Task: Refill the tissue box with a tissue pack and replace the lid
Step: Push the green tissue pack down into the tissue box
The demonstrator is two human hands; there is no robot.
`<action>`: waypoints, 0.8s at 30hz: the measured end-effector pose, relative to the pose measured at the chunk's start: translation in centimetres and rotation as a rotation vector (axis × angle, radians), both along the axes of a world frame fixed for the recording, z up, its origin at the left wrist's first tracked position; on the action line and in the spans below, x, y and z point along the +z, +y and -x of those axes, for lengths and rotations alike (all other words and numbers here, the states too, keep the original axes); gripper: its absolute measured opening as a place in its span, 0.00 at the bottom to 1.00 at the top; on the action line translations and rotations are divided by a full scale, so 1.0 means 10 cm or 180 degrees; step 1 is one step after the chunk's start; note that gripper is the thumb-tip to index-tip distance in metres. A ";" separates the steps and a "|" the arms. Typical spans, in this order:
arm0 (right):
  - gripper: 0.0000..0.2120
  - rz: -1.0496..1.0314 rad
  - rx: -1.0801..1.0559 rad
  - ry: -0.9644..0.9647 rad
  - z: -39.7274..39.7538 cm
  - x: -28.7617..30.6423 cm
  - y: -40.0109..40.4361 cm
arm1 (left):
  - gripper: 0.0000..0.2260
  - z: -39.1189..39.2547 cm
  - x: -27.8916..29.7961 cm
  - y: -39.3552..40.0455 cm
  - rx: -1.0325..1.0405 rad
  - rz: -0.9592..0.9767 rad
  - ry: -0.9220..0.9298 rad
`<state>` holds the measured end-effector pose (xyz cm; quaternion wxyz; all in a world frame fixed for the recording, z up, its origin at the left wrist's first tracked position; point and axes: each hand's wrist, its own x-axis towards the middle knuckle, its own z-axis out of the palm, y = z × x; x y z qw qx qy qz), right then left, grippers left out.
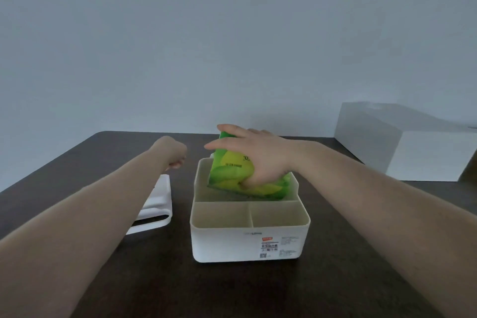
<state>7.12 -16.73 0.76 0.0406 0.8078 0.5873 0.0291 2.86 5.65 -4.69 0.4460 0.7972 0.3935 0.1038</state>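
Note:
A white tissue box [247, 242] stands lidless in the middle of the dark table, with two small front compartments and one long rear compartment. My right hand [260, 157] grips a green and yellow tissue pack [232, 170], held tilted with its lower edge inside the rear compartment. The white lid [157, 204] lies on the table to the left of the box, partly hidden under my left forearm. My left hand [171, 152] hovers curled above the table just left of the box's far corner, holding nothing that I can see.
A large white box [402, 147] sits at the table's far right corner. A plain grey wall rises behind the dark table [335, 286]. The table's far edge runs just beyond my hands.

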 end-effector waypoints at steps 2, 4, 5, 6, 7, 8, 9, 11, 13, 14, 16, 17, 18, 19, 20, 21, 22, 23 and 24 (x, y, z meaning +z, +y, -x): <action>0.47 0.0158 -0.0020 0.0049 0.01 -0.03 0.01 | 0.14 0.09 0.01 0.07 0.0034 0.0023 -0.0073; 0.47 0.0282 -0.0029 0.0079 0.03 -0.05 0.02 | 0.15 0.19 0.02 0.09 -0.0028 0.0000 -0.0013; 0.47 0.0344 -0.0033 0.0098 0.04 -0.06 0.03 | 0.15 0.21 0.01 0.11 -0.0061 0.0010 -0.0007; 0.46 0.0407 -0.0044 0.0117 0.05 -0.06 0.04 | 0.15 0.23 0.00 0.15 -0.0083 0.0041 0.0055; 0.46 0.0467 -0.0065 0.0144 0.06 -0.06 0.05 | 0.14 0.26 0.01 0.15 -0.0024 -0.0020 0.0088; 0.45 0.0505 -0.0090 0.0193 0.07 -0.06 0.05 | 0.13 0.27 0.00 0.17 -0.0001 -0.0108 0.0102; 0.45 0.0527 -0.0133 0.0288 0.06 -0.06 0.05 | 0.13 0.30 0.00 0.18 0.0008 -0.0149 0.0116; 0.43 0.0574 -0.0209 0.0550 0.06 -0.06 0.02 | 0.12 0.36 0.00 0.21 -0.0034 -0.0181 0.0143; 0.39 0.0584 -0.0275 0.0668 0.04 -0.07 0.00 | 0.10 0.44 -0.02 0.23 -0.0127 -0.0254 0.0299; 0.38 0.0570 -0.0327 0.0683 0.03 -0.08 -0.01 | 0.09 0.47 -0.04 0.26 -0.0159 -0.0300 0.0363; 0.36 0.0489 -0.0428 0.0750 0.04 -0.08 -0.03 | 0.10 0.56 -0.04 0.29 -0.0112 -0.0342 0.0355; 0.35 0.0435 -0.0461 0.0793 0.05 -0.08 -0.03 | 0.11 0.61 -0.03 0.30 -0.0071 -0.0348 0.0334; 0.33 0.0376 -0.0454 0.0826 0.08 -0.06 -0.03 | 0.12 0.65 -0.02 0.32 -0.0037 -0.0374 0.0304; 0.31 0.0319 -0.0442 0.0842 0.10 -0.03 -0.03 | 0.12 0.70 -0.01 0.34 0.0003 -0.0392 0.0307; 0.29 0.0240 -0.0432 0.0843 0.13 -0.01 -0.02 | 0.12 0.75 0.00 0.37 0.0026 -0.0421 0.0305; 0.27 0.0123 -0.0434 0.0837 0.17 0.02 0.00 | 0.11 0.82 0.00 0.41 0.0064 -0.0463 0.0300; 0.25 -0.0040 -0.0453 0.0849 0.20 0.05 0.02 | 0.10 0.88 0.00 0.46 0.0110 -0.0530 0.0299; 0.24 -0.0252 -0.0489 0.0918 0.22 0.07 0.06 | 0.08 0.95 -0.01 0.50 0.0195 -0.0620 0.0321; 0.23 -0.0503 -0.0524 0.1043 0.25 0.09 0.11 | 0.08 1.03 -0.02 0.54 0.0299 -0.0753 0.0343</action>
